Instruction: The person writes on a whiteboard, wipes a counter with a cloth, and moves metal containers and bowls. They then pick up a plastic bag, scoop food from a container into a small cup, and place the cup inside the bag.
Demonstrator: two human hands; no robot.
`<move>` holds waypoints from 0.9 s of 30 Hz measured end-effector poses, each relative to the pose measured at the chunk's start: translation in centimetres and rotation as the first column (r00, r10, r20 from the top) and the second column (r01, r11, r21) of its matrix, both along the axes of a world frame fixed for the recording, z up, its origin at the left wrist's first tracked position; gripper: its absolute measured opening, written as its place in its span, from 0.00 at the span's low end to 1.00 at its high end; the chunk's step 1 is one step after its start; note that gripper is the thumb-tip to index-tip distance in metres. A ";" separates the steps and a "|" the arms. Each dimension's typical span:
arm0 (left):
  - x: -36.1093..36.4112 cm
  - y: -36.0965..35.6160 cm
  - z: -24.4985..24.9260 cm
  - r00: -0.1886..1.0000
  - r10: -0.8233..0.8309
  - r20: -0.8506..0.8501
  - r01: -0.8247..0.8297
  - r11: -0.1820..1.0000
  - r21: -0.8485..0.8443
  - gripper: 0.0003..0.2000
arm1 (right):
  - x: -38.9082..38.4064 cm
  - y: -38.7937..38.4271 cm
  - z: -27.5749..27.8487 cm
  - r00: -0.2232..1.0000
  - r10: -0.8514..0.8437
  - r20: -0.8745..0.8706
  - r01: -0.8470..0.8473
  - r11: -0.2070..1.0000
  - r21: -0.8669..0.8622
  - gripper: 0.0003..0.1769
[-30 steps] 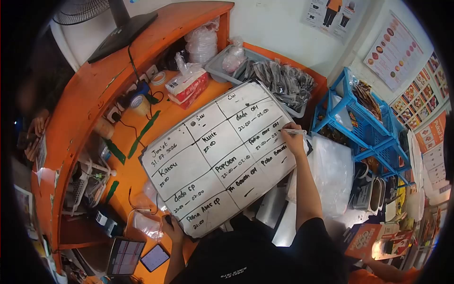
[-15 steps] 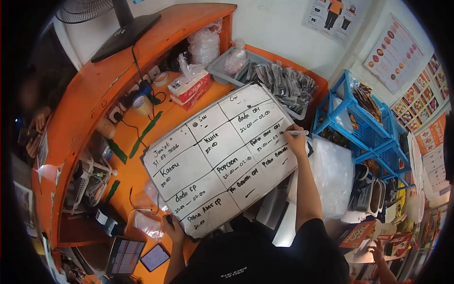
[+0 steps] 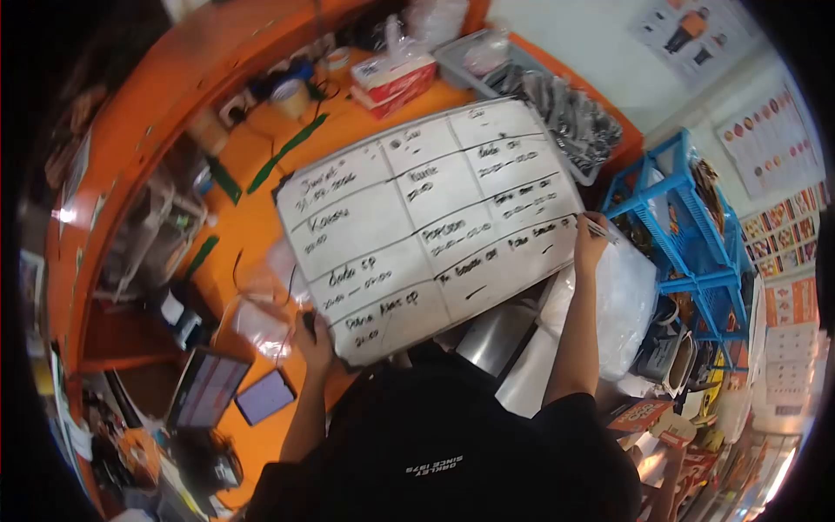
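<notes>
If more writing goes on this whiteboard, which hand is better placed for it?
Right, most likely. The right hand holds the marker at the right edge of the whiteboard. The left hand is at the lower left corner, apparently steadying it.

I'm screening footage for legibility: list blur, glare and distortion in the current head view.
Head view: blur softens the lettering on the whiteboard; lens distortion seems to bow the orange counter, with black corners; a white glare spot sits far left; the upper-right wall poster is smeared.

Glossy white whiteboard [image 3: 409, 300]; smooth blue plastic baskets [image 3: 670, 209]; matt black cloth shirt [image 3: 452, 444].
</notes>
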State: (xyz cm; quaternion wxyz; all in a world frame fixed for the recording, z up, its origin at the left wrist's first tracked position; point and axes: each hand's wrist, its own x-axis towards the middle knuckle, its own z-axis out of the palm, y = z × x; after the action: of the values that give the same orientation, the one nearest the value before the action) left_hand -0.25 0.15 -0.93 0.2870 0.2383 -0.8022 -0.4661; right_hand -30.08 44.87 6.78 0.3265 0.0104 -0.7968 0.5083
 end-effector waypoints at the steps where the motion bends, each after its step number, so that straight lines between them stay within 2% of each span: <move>1: 0.0 0.0 0.0 1.000 0.006 -0.002 -0.006 1.000 -0.010 0.05 | 1.5 -0.6 -0.6 0.999 0.027 0.023 -0.027 1.000 0.006 0.08; 4: -0.1 0.0 0.4 0.998 -0.029 -0.047 0.030 0.999 0.020 0.05 | 6.0 -3.4 -0.7 0.983 0.134 0.124 -0.141 0.989 0.048 0.07; 6: -0.2 -0.1 0.0 0.997 -0.015 -0.076 0.016 1.000 0.013 0.06 | 9.8 -7.0 -1.3 0.984 0.127 0.127 -0.147 0.976 0.164 0.06; 7: -0.3 -0.1 -0.1 0.993 -0.008 -0.121 0.008 1.000 -0.004 0.06 | 12.0 -8.7 -1.2 0.972 0.195 0.132 -0.218 0.956 0.197 0.06; 8: -0.3 -0.1 0.1 0.995 -0.006 -0.095 0.006 1.000 -0.006 0.06 | 13.8 -10.5 -1.2 0.956 0.260 0.133 -0.285 0.931 0.229 0.06; 11: -0.2 0.0 0.4 0.995 -0.011 -0.098 0.018 0.998 0.068 0.07 | 18.5 -16.6 -0.9 0.825 0.536 0.181 -0.559 0.821 0.119 0.06; 13: 0.0 -0.1 1.3 0.998 -0.028 -0.055 0.030 0.999 0.043 0.07 | 21.2 -19.7 -1.0 0.737 0.629 0.250 -0.660 0.749 0.059 0.07; 14: -0.2 -0.3 -0.3 0.993 -0.024 -0.114 0.030 0.998 0.051 0.07 | 22.2 -21.2 -0.7 0.685 0.682 0.257 -0.712 0.701 0.037 0.08; 15: -0.1 -0.4 -0.1 0.994 -0.016 -0.112 0.022 0.998 0.051 0.07 | 23.0 -22.4 -0.8 0.679 0.687 0.259 -0.718 0.696 0.035 0.08; 17: 0.0 -0.3 0.8 0.995 -0.056 -0.086 0.065 0.992 0.106 0.07 | 24.3 -24.1 -0.9 0.533 0.801 0.273 -0.846 0.511 0.153 0.08; 20: 0.1 -0.3 1.2 0.994 -0.067 -0.089 0.077 0.991 0.106 0.07 | 25.8 -25.2 -1.1 0.488 0.806 0.335 -0.872 0.471 0.135 0.08; 21: 0.2 -0.3 1.2 0.994 -0.073 -0.086 0.082 0.991 0.105 0.07 | 25.7 -25.1 -1.0 0.486 0.808 0.334 -0.873 0.468 0.138 0.08; 23: 0.3 -0.5 1.4 0.994 -0.071 -0.084 0.079 0.991 0.105 0.07 | 24.9 -24.4 -0.6 0.681 0.690 0.247 -0.731 0.662 0.166 0.08; 24: 0.3 -0.5 1.5 0.994 -0.075 -0.079 0.083 0.991 0.103 0.07 | 24.5 -24.0 -1.1 0.720 0.634 0.282 -0.673 0.737 0.062 0.08; 27: 0.3 -0.5 1.2 0.993 -0.091 -0.070 0.098 0.989 0.114 0.07 | 23.8 -23.1 -1.4 0.770 0.586 0.253 -0.630 0.762 0.149 0.08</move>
State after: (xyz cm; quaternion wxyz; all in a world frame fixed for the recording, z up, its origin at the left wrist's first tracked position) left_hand 0.02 -0.37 0.29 0.2760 0.2011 -0.7742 -0.5329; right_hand -6.32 21.78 5.39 0.0617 0.2573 -0.8297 0.4916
